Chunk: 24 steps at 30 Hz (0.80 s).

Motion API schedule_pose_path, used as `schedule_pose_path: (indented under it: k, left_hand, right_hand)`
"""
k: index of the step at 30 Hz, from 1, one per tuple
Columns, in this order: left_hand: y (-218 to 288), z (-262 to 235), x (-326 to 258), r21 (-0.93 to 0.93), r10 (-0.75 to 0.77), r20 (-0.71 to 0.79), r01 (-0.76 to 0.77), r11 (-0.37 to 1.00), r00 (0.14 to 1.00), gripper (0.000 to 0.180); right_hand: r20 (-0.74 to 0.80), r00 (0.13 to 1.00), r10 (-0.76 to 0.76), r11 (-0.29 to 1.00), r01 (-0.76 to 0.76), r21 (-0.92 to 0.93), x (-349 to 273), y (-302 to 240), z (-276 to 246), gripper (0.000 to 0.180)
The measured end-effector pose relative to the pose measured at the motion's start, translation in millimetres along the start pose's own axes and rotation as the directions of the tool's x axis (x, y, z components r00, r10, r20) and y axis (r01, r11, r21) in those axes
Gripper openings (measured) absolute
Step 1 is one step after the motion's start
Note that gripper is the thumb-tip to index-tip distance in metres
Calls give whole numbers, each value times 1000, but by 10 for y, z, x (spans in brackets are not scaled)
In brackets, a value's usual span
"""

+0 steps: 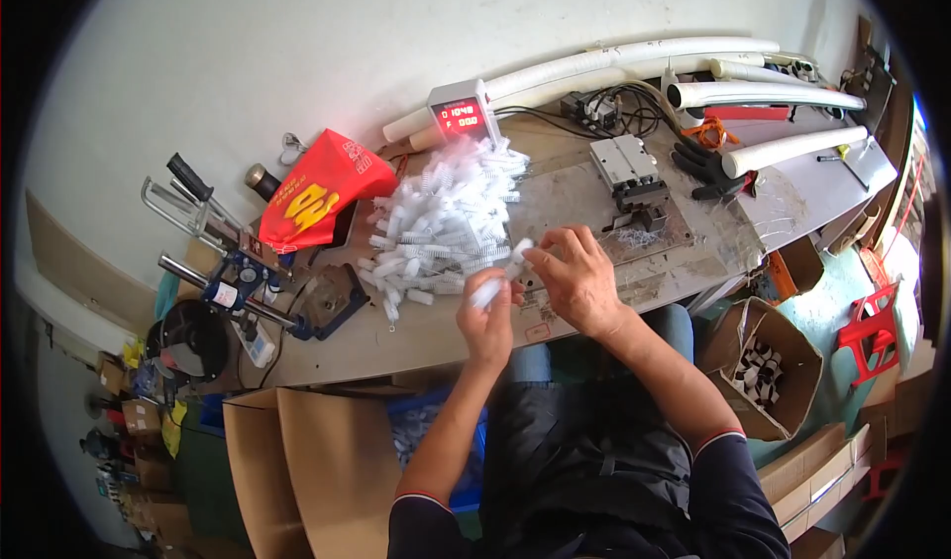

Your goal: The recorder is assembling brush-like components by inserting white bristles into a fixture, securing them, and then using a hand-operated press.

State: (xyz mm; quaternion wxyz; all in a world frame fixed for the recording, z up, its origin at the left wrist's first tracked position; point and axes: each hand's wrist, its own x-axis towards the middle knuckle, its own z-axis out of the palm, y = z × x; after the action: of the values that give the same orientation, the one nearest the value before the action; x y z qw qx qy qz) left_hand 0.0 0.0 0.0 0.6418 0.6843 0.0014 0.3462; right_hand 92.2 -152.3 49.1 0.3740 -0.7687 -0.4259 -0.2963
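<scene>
Close to the table's front edge, my left hand is closed around a whitish, translucent ribbed piece, which looks like a short coil or spring; blur hides its detail. My right hand, just to the right, pinches a small white piece between thumb and forefinger. Whether the two pieces are joined cannot be made out. Beyond my left hand lies a large heap of similar white coiled pieces, with several loose ones along its near edge.
A counter with a red display stands behind the heap. Right of it sits a metal clamp block, near a black glove and white tubes. A red bag and a lever press stand left. Cardboard boxes flank my legs.
</scene>
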Motion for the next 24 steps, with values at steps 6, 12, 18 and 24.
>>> schedule_pose_path:
  k: [6,12,18,24]
  left_hand:
    - [-119,134,36,69,12,128,-22,997,992,16]
    - [-98,244,293,-84,-56,-38,52,995,998,15]
    - [-313,177,696,543,334,250,-418,728,909,25]
    - [-395,58,711,748,131,479,-481,458,868,44]
  right_hand:
    - [139,980,-142,989,145,-12,-51,251,-181,15]
    - [143,963,230,973,-230,-22,-426,462,-426,4]
    - [129,739,661,746,-666,-14,-733,745,-629,11]
    - [54,657,752,659,-748,-78,-751,916,-744,17]
